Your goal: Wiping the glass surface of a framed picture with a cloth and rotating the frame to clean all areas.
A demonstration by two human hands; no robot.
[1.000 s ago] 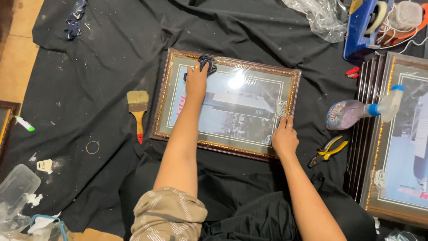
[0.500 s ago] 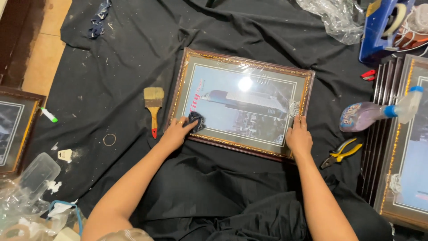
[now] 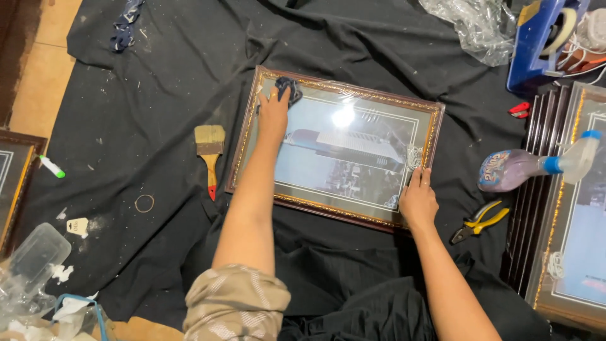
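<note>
On black cloth (image 3: 145, 126), 2 hands: L (image 3: 273, 113) clamps 1 rag (image 3: 289, 88), R (image 3: 418, 201) flat on 1 frame (image 3: 435, 136).

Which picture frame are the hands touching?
The gold-trimmed wooden picture frame in the middle of the black cloth. Both hands rest on it; the stacked frames at right and the frame at left lie untouched.
</note>
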